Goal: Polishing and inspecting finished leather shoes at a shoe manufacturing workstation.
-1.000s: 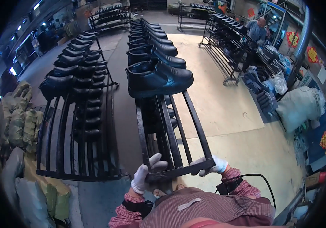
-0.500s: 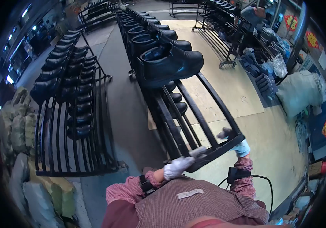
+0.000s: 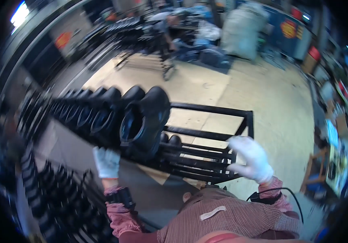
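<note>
A black metal shoe rack [image 3: 210, 106] stretches in front of me, bearing a row of black shoes [image 3: 157, 109] on its upper bars. White gloves cover both my hands. My left hand [image 3: 108, 163] is by the rack's near side, below the shoes, with its fingers stretched out; whether they touch the rack is unclear. At the rack's right end, my right hand [image 3: 251, 160] has thumb and fingers apart, close to the end frame. Neither glove shows anything held. More shoes are partly visible on the lower bars.
Another rack of dark shoes [image 3: 60, 190] stands at the lower left, blurred. A further rack [image 3: 141, 60] and a bent-over person [image 3: 163, 30] are at the back. A large pale sack [image 3: 245, 30] stands beyond the board-covered floor. A wooden stool [image 3: 315, 170] is at the right.
My view has swung right, so the rack now lies crosswise. My left hand has left the rack's end corner for its side near the shoes; the right has come off the end bar and opened.
</note>
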`<action>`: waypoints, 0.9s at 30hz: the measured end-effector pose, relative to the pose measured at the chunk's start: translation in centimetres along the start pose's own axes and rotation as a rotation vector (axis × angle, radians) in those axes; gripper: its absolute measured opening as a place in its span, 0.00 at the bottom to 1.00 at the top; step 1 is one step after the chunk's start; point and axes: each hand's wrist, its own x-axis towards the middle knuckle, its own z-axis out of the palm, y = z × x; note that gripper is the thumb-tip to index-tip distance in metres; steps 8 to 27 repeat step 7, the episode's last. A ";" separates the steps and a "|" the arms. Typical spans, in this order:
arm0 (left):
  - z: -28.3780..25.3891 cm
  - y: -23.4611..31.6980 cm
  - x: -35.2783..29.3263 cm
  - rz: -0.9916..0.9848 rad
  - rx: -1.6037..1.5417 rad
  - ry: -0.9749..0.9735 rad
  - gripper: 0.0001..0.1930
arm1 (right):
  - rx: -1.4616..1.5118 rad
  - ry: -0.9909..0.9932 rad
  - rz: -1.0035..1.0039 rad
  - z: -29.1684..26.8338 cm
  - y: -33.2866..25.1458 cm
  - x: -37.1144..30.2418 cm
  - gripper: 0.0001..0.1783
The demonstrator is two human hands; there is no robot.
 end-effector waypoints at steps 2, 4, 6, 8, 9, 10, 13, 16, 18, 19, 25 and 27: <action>0.5 2.5 5.0 0.006 -0.038 0.186 0.19 | -0.291 -0.136 -0.010 1.5 -0.5 0.1 0.32; -6.2 5.7 10.8 0.089 -0.040 0.147 0.30 | -0.331 -0.027 0.040 1.9 -2.3 0.6 0.35; -9.0 5.0 15.4 0.035 0.079 -0.532 0.32 | -0.353 -0.352 0.271 1.4 -5.5 0.8 0.36; -10.7 4.6 15.0 -0.001 0.078 -0.543 0.32 | -0.264 -0.300 0.174 3.7 -4.8 -0.3 0.40; -10.7 4.6 15.0 -0.001 0.078 -0.543 0.32 | -0.264 -0.300 0.174 3.7 -4.8 -0.3 0.40; -10.7 4.6 15.0 -0.001 0.078 -0.543 0.32 | -0.264 -0.300 0.174 3.7 -4.8 -0.3 0.40; -10.7 4.6 15.0 -0.001 0.078 -0.543 0.32 | -0.264 -0.300 0.174 3.7 -4.8 -0.3 0.40; -10.7 4.6 15.0 -0.001 0.078 -0.543 0.32 | -0.264 -0.300 0.174 3.7 -4.8 -0.3 0.40; -10.7 4.6 15.0 -0.001 0.078 -0.543 0.32 | -0.264 -0.300 0.174 3.7 -4.8 -0.3 0.40; -10.7 4.6 15.0 -0.001 0.078 -0.543 0.32 | -0.264 -0.300 0.174 3.7 -4.8 -0.3 0.40; -10.7 4.6 15.0 -0.001 0.078 -0.543 0.32 | -0.264 -0.300 0.174 3.7 -4.8 -0.3 0.40; -10.7 4.6 15.0 -0.001 0.078 -0.543 0.32 | -0.264 -0.300 0.174 3.7 -4.8 -0.3 0.40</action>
